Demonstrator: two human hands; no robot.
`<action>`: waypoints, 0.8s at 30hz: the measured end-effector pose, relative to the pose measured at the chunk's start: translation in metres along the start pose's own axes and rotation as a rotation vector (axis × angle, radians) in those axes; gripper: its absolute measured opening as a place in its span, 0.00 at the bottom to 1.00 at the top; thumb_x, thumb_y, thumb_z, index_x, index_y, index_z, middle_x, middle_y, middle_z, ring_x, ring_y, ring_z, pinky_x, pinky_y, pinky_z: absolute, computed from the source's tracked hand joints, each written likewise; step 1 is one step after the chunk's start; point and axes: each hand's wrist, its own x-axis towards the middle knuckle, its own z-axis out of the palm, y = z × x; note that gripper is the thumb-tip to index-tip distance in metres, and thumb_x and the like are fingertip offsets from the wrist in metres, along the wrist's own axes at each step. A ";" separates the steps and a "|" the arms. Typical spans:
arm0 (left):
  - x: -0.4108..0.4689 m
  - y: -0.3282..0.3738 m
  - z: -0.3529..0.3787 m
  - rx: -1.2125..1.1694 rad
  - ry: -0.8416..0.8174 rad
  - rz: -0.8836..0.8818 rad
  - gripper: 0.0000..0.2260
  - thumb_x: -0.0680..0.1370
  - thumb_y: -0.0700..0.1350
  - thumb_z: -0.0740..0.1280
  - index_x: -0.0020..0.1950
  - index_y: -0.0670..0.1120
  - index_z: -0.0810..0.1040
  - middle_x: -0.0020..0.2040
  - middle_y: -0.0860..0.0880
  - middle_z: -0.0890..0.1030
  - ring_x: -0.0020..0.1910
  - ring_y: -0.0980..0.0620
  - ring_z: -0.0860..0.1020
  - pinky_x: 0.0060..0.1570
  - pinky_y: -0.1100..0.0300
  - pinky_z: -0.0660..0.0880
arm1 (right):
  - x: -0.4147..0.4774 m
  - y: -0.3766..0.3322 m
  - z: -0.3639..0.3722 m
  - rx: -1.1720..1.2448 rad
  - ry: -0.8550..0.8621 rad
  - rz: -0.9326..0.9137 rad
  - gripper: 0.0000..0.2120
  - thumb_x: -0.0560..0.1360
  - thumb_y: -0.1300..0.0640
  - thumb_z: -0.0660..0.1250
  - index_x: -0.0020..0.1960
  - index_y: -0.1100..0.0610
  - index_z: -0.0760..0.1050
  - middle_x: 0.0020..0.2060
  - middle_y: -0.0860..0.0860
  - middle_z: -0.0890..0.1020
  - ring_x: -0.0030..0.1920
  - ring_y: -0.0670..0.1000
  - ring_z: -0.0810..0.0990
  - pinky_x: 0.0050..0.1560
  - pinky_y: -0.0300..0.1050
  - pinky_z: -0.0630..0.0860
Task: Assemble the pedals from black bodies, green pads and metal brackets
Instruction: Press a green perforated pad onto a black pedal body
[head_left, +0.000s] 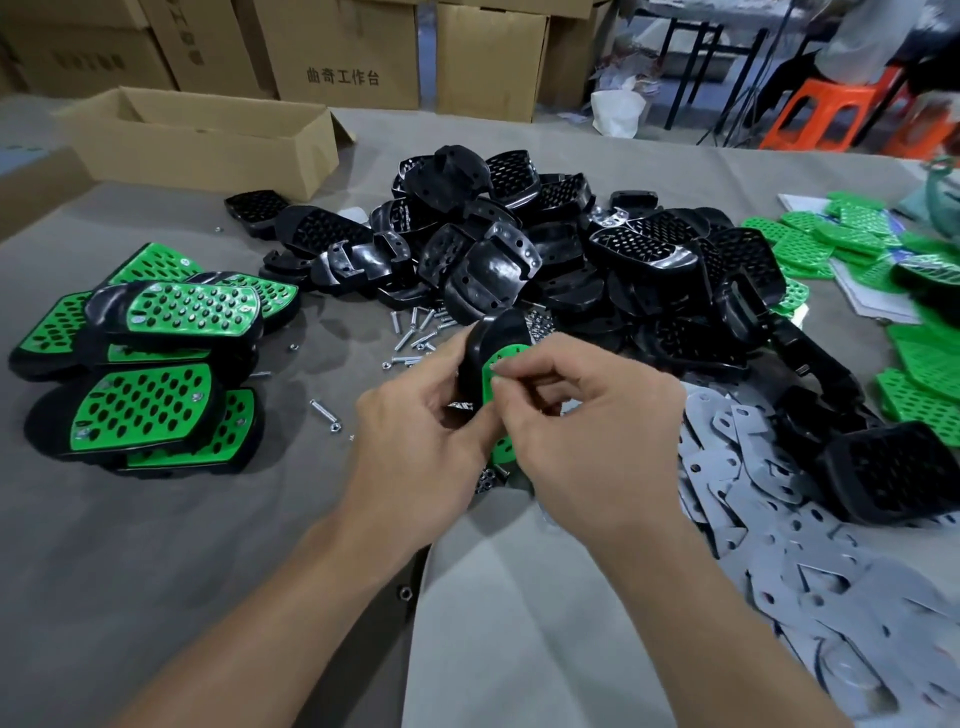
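L hand (415, 423), R hand (587, 415) on pedal (497, 336)

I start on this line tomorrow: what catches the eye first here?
The left hand and right hand, mid-frame, hold a green pad on a black body. Behind rises a heap of black bodies; finished pedals stack at left, grey brackets spread at right.

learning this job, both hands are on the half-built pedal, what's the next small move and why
Probably push the green pad flat into the black body, so a screw can go through both. The left hand grips the body, the right hand pinches the pad's upper edge, and loose screws lie on the table just behind them.
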 end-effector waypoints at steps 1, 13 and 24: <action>-0.001 0.000 0.001 0.025 0.007 0.010 0.17 0.77 0.49 0.70 0.66 0.58 0.80 0.49 0.58 0.87 0.48 0.54 0.86 0.47 0.48 0.83 | 0.001 0.000 0.002 -0.019 0.050 -0.021 0.06 0.68 0.61 0.74 0.40 0.50 0.82 0.35 0.40 0.83 0.32 0.42 0.82 0.31 0.34 0.76; -0.007 -0.002 0.005 0.177 0.211 0.084 0.19 0.74 0.57 0.69 0.65 0.65 0.78 0.45 0.59 0.85 0.41 0.63 0.82 0.44 0.55 0.81 | 0.001 -0.004 0.002 -0.242 -0.144 -0.116 0.06 0.73 0.63 0.70 0.39 0.56 0.76 0.29 0.46 0.77 0.30 0.49 0.75 0.32 0.47 0.73; -0.002 0.004 0.004 -0.087 0.036 0.117 0.22 0.76 0.39 0.73 0.67 0.58 0.81 0.54 0.60 0.86 0.52 0.59 0.85 0.51 0.65 0.81 | 0.016 0.019 -0.019 0.135 -0.109 0.291 0.22 0.58 0.47 0.84 0.46 0.47 0.77 0.38 0.44 0.80 0.36 0.41 0.75 0.37 0.37 0.72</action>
